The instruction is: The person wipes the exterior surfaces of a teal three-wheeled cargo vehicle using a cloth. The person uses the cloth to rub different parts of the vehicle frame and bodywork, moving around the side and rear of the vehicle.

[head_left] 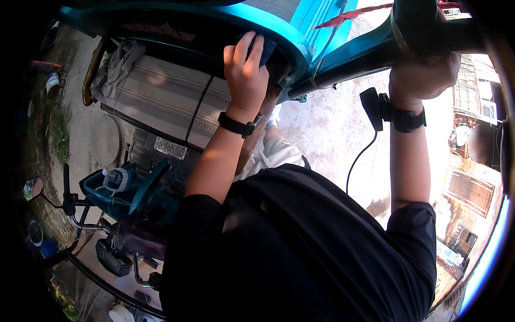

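My left hand (pixel 245 80) is raised to the dark panel below the teal rim (pixel 298 40) of a three-wheeler-like vehicle. Its fingers press a dark blue cloth (pixel 265 51) against that panel; part of the cloth is hidden behind them. On the right, my right hand (pixel 424 78) is closed round a dark bar (pixel 365 68) of the vehicle's frame. A strap with a black device sits on each wrist, and a cable hangs beside the right one.
Below the panel lies a seat with a striped beige cover (pixel 166 88) and a crumpled grey cloth (pixel 120 61). Handlebars with a mirror (pixel 33 188) and a clear bottle (pixel 115 178) are at lower left. A red cloth strip (pixel 348 17) hangs at the top. Pale ground (pixel 327 118) shows between my arms.
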`<state>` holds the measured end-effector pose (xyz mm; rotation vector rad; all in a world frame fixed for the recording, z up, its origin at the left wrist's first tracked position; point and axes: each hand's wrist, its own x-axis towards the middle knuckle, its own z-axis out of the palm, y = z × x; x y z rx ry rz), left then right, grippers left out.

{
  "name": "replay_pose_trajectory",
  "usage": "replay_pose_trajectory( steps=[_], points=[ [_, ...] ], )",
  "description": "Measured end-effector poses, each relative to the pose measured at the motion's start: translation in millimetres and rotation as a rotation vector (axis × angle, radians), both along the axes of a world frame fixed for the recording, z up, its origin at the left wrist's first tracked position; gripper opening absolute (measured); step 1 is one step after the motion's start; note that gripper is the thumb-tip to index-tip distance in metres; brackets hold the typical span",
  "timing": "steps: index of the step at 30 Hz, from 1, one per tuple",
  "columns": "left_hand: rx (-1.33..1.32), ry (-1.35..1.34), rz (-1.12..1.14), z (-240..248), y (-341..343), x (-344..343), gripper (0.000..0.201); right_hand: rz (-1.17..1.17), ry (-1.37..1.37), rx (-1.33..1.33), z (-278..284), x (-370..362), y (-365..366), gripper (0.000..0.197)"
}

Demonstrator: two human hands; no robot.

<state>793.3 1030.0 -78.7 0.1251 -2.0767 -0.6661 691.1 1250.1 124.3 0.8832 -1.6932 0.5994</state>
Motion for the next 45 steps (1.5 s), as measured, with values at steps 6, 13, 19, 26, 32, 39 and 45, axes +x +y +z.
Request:
replay_pose_trajectory(
  steps=[6, 13, 19, 26, 32, 39, 45],
  points=[
    [-0.144, -0.003, -0.144, 5, 9, 4, 0.05, -0.057, 0.067, 0.082, 1, -4, 7, 0.046],
    [-0.424, 0.012, -0.391, 9, 24, 17, 0.031, -0.101, 0.085, 0.044, -3, -7, 17, 0.039],
    [-0.365, 0.043, -0.334, 8, 12, 4, 0.033, -0.068, 0.058, 0.035, -4, 0, 12, 0.041],
    [-0.469, 0.08, -0.302, 17, -36, -3, 0.029, 0.064, -0.122, -0.066, 0, 5, 0, 0.044],
    [-0.445, -0.097, 0.176, 5, -115, -12, 0.037, 0.015, -0.061, -0.021, 0, 6, 0, 0.045],
    [-0.176, -0.014, 0.227, 16, -50, -22, 0.028, -0.013, -0.042, -0.005, 3, 13, -10, 0.044],
    [-0.258, -0.056, 0.185, 19, 3, -14, 0.022, 0.116, -0.218, -0.182, 1, 8, -1, 0.041]
  ],
)
